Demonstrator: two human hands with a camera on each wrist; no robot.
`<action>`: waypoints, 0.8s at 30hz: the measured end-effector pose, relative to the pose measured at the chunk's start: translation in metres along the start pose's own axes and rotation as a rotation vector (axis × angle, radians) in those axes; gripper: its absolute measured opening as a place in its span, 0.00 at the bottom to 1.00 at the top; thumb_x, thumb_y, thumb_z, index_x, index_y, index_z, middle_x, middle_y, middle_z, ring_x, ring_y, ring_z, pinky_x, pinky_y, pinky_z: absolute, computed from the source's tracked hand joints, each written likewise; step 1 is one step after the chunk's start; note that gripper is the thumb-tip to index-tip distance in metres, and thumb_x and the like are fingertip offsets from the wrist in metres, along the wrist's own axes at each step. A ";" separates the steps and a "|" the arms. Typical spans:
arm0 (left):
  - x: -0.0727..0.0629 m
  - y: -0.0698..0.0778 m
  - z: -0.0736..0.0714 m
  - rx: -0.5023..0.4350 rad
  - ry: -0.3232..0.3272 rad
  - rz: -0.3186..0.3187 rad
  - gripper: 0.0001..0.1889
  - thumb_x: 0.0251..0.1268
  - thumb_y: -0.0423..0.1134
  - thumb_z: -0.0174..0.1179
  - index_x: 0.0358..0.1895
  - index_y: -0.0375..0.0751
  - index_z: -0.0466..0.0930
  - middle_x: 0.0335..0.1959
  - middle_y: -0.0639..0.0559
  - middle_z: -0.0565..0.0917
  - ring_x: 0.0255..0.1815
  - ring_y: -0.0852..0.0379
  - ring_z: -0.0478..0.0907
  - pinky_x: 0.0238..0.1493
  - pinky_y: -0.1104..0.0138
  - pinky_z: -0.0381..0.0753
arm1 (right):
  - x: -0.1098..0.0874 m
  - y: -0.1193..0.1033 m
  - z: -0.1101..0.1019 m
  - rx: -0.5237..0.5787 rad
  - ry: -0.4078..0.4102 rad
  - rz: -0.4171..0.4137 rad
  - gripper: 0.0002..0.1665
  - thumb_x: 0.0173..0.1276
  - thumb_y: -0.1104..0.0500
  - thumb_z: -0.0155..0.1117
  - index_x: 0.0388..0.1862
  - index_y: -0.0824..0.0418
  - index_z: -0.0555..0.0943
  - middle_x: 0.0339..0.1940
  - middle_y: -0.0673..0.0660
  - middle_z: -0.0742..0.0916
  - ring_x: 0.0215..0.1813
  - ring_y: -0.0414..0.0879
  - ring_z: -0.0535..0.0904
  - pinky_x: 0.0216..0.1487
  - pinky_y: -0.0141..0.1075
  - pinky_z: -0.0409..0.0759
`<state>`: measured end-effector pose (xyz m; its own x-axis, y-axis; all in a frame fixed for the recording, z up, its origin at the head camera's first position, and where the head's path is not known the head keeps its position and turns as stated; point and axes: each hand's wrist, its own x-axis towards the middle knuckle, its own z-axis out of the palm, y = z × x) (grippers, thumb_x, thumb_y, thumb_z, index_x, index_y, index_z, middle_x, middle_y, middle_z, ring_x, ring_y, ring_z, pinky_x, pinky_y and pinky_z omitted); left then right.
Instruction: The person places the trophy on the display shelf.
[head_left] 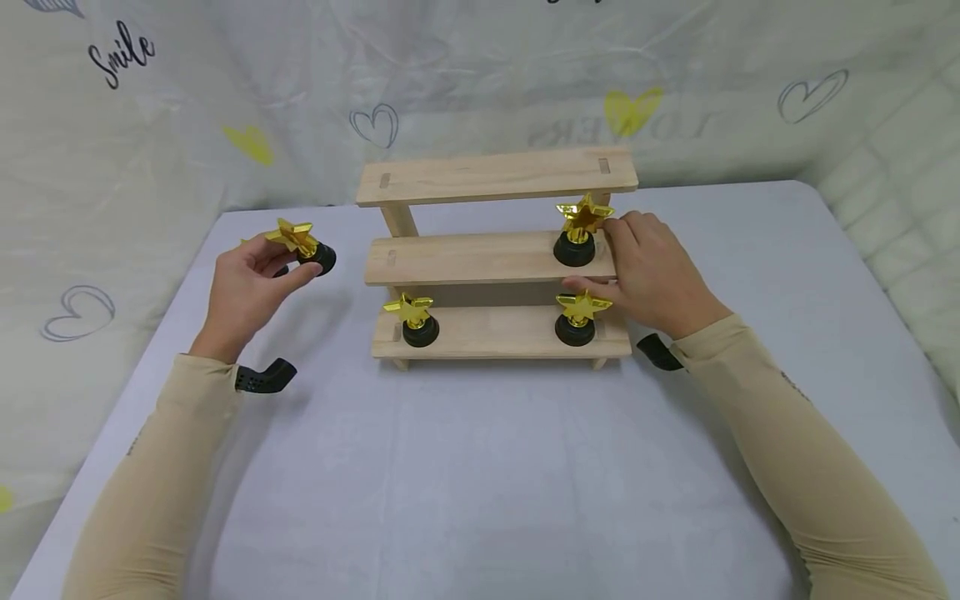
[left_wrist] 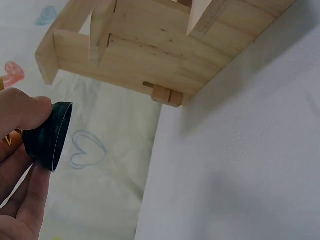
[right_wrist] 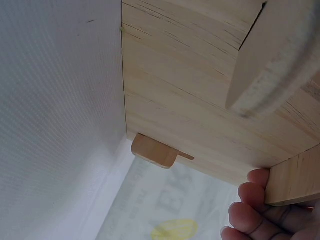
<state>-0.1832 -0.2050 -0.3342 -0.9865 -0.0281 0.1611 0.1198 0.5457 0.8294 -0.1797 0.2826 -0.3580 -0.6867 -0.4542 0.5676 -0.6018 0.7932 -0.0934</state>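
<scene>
My left hand (head_left: 251, 292) pinches a small star trophy (head_left: 297, 240) by its black base, held over the table left of the shelf. The left wrist view shows the flat underside of that base (left_wrist: 62, 137) between thumb and fingers. At the right end of a three-tier wooden shelf (head_left: 480, 257), my right hand (head_left: 660, 267) grips the middle board, thumb along its front. Its fingertips (right_wrist: 245, 210) curl at the wood in the right wrist view. Beside it on the middle tier stands a gold star trophy (head_left: 576, 248).
Along the lowest tier, a trophy (head_left: 420, 329) stands at the left and another trophy (head_left: 576, 327) at the right. The top board (head_left: 495, 177) is bare. Under the shelf lies a white table (head_left: 480, 467), with a printed fabric backdrop (head_left: 480, 75) behind.
</scene>
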 end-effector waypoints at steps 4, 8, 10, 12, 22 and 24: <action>0.000 0.005 0.000 -0.021 -0.007 0.015 0.22 0.60 0.37 0.75 0.58 0.39 0.83 0.54 0.67 0.83 0.52 0.74 0.83 0.58 0.85 0.80 | 0.000 0.000 0.000 -0.010 -0.001 0.000 0.63 0.66 0.14 0.37 0.43 0.77 0.75 0.29 0.65 0.74 0.33 0.60 0.69 0.37 0.50 0.72; 0.001 0.009 -0.001 -0.034 -0.009 0.027 0.21 0.61 0.35 0.75 0.57 0.39 0.83 0.52 0.68 0.84 0.52 0.73 0.83 0.57 0.85 0.81 | 0.000 0.000 -0.001 -0.014 0.001 -0.003 0.63 0.67 0.14 0.37 0.42 0.77 0.74 0.29 0.65 0.74 0.33 0.60 0.69 0.36 0.50 0.71; 0.001 0.012 -0.002 -0.039 -0.009 0.035 0.21 0.60 0.35 0.75 0.57 0.39 0.83 0.51 0.68 0.84 0.51 0.73 0.83 0.57 0.85 0.81 | 0.000 0.001 -0.001 -0.014 -0.002 -0.003 0.63 0.67 0.14 0.37 0.42 0.76 0.74 0.29 0.65 0.74 0.33 0.60 0.69 0.36 0.50 0.71; 0.002 0.014 -0.003 -0.040 -0.010 0.045 0.21 0.60 0.34 0.75 0.56 0.39 0.84 0.50 0.67 0.85 0.51 0.73 0.84 0.57 0.85 0.81 | -0.001 0.001 0.000 -0.013 -0.005 0.001 0.63 0.67 0.14 0.37 0.42 0.76 0.75 0.29 0.66 0.74 0.33 0.60 0.69 0.37 0.51 0.72; 0.006 0.027 -0.004 -0.040 -0.008 0.113 0.21 0.59 0.33 0.75 0.56 0.39 0.84 0.50 0.64 0.86 0.51 0.69 0.84 0.59 0.83 0.81 | 0.000 -0.001 0.000 -0.008 -0.014 0.013 0.64 0.66 0.13 0.35 0.46 0.77 0.76 0.30 0.67 0.75 0.34 0.60 0.70 0.37 0.52 0.73; 0.007 0.030 -0.003 -0.041 -0.014 0.122 0.21 0.59 0.33 0.75 0.56 0.38 0.84 0.50 0.63 0.86 0.51 0.69 0.84 0.59 0.83 0.81 | 0.000 -0.002 0.000 -0.005 -0.013 0.014 0.65 0.66 0.13 0.35 0.46 0.77 0.76 0.30 0.67 0.75 0.34 0.60 0.70 0.37 0.52 0.73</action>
<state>-0.1858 -0.1912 -0.3062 -0.9656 0.0480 0.2554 0.2436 0.5098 0.8251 -0.1792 0.2809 -0.3579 -0.7001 -0.4482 0.5559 -0.5901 0.8015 -0.0969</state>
